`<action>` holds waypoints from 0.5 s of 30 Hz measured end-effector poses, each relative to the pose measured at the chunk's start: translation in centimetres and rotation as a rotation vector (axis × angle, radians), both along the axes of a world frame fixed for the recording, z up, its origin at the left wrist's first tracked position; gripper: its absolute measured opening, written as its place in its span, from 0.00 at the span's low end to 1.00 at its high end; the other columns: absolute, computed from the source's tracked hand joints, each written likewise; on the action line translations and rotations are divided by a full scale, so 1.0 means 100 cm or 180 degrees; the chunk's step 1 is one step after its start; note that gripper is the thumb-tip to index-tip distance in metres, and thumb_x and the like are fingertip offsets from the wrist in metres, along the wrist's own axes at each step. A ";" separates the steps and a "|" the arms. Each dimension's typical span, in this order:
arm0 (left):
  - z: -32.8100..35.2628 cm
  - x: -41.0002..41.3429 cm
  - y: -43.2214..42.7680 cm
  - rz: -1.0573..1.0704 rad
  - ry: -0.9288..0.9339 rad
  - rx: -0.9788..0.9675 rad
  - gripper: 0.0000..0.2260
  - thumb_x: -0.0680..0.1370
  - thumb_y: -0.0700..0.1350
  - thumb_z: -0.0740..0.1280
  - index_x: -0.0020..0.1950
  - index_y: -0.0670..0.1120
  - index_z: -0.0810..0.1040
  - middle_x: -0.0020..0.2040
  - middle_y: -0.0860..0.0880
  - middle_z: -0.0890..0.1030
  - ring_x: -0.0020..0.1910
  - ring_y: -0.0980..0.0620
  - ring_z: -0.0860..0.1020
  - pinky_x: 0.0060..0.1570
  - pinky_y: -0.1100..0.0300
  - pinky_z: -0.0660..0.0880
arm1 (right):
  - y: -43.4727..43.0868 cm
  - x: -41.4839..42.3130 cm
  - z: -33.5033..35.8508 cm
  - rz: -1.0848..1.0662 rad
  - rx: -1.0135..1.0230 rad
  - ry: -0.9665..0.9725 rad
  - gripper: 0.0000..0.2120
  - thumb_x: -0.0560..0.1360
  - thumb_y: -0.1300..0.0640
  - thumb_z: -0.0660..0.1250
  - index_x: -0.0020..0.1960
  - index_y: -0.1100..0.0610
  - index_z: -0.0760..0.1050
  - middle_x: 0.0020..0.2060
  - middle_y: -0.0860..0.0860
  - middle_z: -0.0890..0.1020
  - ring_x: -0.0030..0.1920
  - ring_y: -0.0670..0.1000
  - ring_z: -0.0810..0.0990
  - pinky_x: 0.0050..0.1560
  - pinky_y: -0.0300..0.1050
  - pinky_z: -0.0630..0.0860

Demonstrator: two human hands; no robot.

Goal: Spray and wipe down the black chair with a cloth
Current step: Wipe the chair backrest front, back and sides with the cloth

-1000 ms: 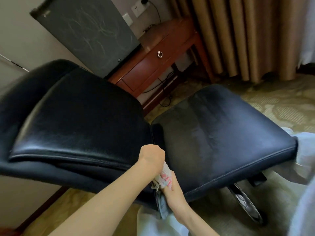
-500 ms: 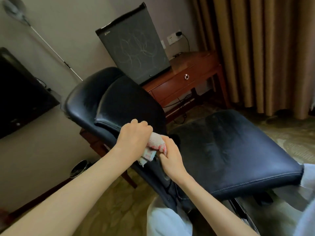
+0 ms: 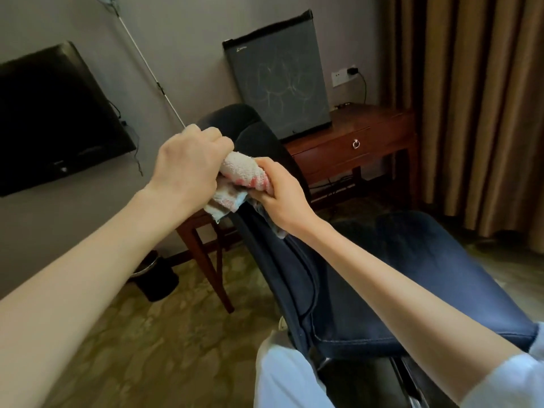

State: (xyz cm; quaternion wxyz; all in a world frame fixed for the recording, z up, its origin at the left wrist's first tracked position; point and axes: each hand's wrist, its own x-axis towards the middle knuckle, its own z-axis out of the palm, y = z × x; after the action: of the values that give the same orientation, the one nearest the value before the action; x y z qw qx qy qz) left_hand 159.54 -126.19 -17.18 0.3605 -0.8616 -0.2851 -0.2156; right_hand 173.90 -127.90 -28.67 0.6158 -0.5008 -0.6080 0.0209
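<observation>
The black chair [image 3: 412, 275] fills the lower right of the view. Its padded seat is nearest the person and its backrest leans away toward the back wall. The dark leather shows stitched seams along the seat's near edge.

Above the side edge of the backrest, both hands grip one cloth [image 3: 244, 169], a pale terry towel with pink-red marks, bunched into a thick roll. The left hand [image 3: 188, 166] is a closed fist round the roll's left end, its fingers [image 3: 217, 139] curled tightly together over the fabric. The right hand [image 3: 282, 195] clasps the other end, its fingers [image 3: 265, 166] wrapped round the towel from the far side. A loose corner of the cloth hangs below the left hand, just beside the backrest edge. Whether it touches the leather cannot be told.

Behind the chair stands a reddish wooden bench [image 3: 368, 134] with a drawer and a metal ring pull [image 3: 356, 144]. A dark mini fridge [image 3: 279, 89] with swirling scratches on its door sits on the bench. A plug sits in the wall socket [image 3: 341, 76] to the fridge's right. A flat television [image 3: 53, 119] hangs on the left wall, and a thin white pole [image 3: 147, 69] leans along the wall between the television and the fridge. Tan curtains [image 3: 471, 98] hang at the right. A black waste bin [image 3: 156, 278] stands on the patterned carpet [image 3: 147, 348] near one bench leg. White trousers [image 3: 282, 378] show at the bottom edge.
</observation>
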 end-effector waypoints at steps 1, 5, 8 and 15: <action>0.001 -0.007 0.000 -0.0062 -0.0131 -0.0003 0.18 0.71 0.32 0.66 0.58 0.44 0.77 0.54 0.44 0.78 0.50 0.40 0.73 0.43 0.48 0.72 | 0.002 -0.002 0.004 -0.0046 0.0081 -0.0108 0.21 0.73 0.61 0.69 0.65 0.54 0.71 0.56 0.51 0.78 0.56 0.50 0.75 0.57 0.51 0.73; 0.003 -0.033 0.005 -0.0203 -0.0660 -0.0117 0.20 0.69 0.31 0.66 0.59 0.45 0.78 0.56 0.44 0.79 0.51 0.37 0.75 0.45 0.45 0.73 | 0.006 -0.015 0.020 -0.0329 0.0413 -0.0545 0.20 0.72 0.55 0.68 0.64 0.55 0.72 0.54 0.53 0.78 0.53 0.53 0.74 0.54 0.52 0.71; -0.002 -0.049 0.012 -0.0568 -0.1108 -0.0430 0.18 0.68 0.30 0.68 0.56 0.43 0.79 0.54 0.44 0.80 0.53 0.39 0.77 0.50 0.49 0.73 | 0.004 -0.023 0.025 -0.0437 0.0571 -0.0757 0.20 0.72 0.58 0.68 0.64 0.56 0.72 0.54 0.54 0.77 0.52 0.55 0.73 0.52 0.47 0.68; -0.033 -0.053 0.027 -0.1138 -0.1838 -0.0665 0.15 0.68 0.30 0.68 0.53 0.40 0.80 0.52 0.44 0.80 0.52 0.49 0.77 0.50 0.64 0.71 | -0.002 -0.023 0.019 -0.0494 0.0576 -0.0939 0.22 0.72 0.61 0.68 0.65 0.57 0.72 0.57 0.55 0.76 0.53 0.56 0.72 0.53 0.47 0.69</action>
State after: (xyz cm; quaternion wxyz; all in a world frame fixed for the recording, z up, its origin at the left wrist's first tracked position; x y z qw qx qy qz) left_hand 154.26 -123.47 -20.44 0.1316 -0.8336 -0.2404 -0.4796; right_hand 171.56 -128.14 -26.73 0.5623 -0.4864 -0.6506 -0.1551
